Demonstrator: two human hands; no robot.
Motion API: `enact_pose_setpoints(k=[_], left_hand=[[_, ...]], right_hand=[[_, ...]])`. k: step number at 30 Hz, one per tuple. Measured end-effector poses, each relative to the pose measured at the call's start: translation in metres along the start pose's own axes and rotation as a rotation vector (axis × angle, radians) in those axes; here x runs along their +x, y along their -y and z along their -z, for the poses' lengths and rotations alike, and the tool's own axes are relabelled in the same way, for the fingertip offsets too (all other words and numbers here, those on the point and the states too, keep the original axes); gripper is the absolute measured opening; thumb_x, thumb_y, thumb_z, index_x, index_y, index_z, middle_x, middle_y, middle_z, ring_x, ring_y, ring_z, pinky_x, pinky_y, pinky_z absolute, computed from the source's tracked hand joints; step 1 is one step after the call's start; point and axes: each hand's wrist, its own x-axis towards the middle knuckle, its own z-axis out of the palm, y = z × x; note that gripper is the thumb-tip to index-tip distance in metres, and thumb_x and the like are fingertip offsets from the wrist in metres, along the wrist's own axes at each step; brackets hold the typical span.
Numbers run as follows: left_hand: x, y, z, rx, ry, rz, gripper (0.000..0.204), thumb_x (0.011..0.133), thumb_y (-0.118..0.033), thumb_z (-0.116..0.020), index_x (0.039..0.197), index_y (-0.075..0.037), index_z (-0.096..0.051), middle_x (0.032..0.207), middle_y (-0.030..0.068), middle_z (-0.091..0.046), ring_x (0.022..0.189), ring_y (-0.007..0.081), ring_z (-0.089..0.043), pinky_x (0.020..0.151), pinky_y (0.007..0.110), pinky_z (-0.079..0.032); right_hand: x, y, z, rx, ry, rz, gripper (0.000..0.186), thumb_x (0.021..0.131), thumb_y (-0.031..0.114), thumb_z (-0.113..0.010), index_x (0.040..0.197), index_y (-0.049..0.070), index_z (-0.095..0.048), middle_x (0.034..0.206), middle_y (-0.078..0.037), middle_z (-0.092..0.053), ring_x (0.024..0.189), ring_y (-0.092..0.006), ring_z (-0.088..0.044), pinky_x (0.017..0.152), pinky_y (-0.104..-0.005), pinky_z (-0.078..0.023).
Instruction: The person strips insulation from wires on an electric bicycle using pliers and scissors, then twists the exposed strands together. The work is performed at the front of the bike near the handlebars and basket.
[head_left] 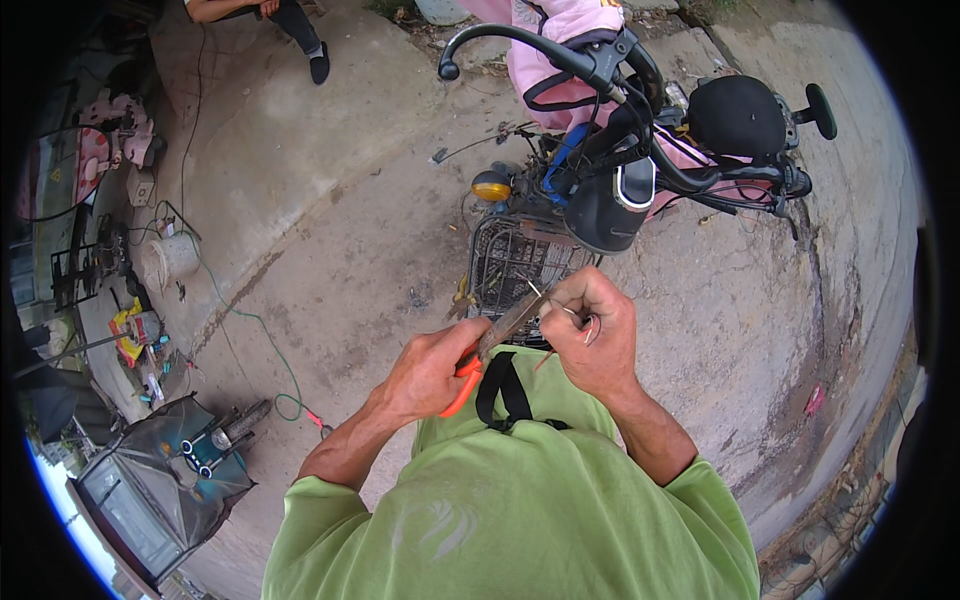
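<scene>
My left hand (435, 370) is closed on orange-handled scissors (508, 326), whose worn, dull metal blades point up and right. My right hand (590, 330) pinches thin wire (562, 308) by the blade tips, with a pale end sticking out to the left and reddish strands curling among the fingers. Whether the blades are closed on the wire is hard to make out. Just beyond both hands is the wire basket (500, 250) of an electric scooter (610, 140), with pink padded covers, a black headlamp housing (602, 210) and an orange indicator (490, 188).
Another person (300, 30) sits at the top left. Along the left are cables, a white bucket (172, 258), a yellow-and-red bag of tools (138, 325), and a covered vehicle (160, 485) at lower left. A pink object (813, 400) lies on the concrete at right.
</scene>
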Motion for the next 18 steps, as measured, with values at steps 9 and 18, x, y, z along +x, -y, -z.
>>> enact_pose_setpoints(k=[9, 18], left_hand=[[-0.003, 0.007, -0.001, -0.398, 0.106, 0.188, 0.051, 0.085, -0.001, -0.067, 0.133, -0.007, -0.052, 0.102, 0.0140, -0.072, 0.094, 0.0213, -0.071, 0.082, 0.033, -0.054], [0.009, 0.020, 0.003, -0.677, -0.179, 0.152, 0.055, 0.087, 0.006, -0.056, 0.139, -0.001, -0.039, 0.099, 0.0121, -0.067, 0.091, 0.0145, -0.061, 0.079, 0.029, -0.048]], right_hand=[[0.003, 0.007, 0.002, 0.146, 0.026, -0.122, 0.006, 0.086, 0.002, -0.066, 0.086, 0.001, -0.060, 0.074, 0.000, -0.064, 0.067, -0.0031, -0.056, 0.060, -0.0216, -0.045], [0.006, -0.002, 0.011, 0.226, 0.011, -0.184, 0.006, 0.086, 0.003, -0.067, 0.086, 0.001, -0.061, 0.073, 0.002, -0.063, 0.067, -0.0034, -0.056, 0.062, -0.0217, -0.045]])
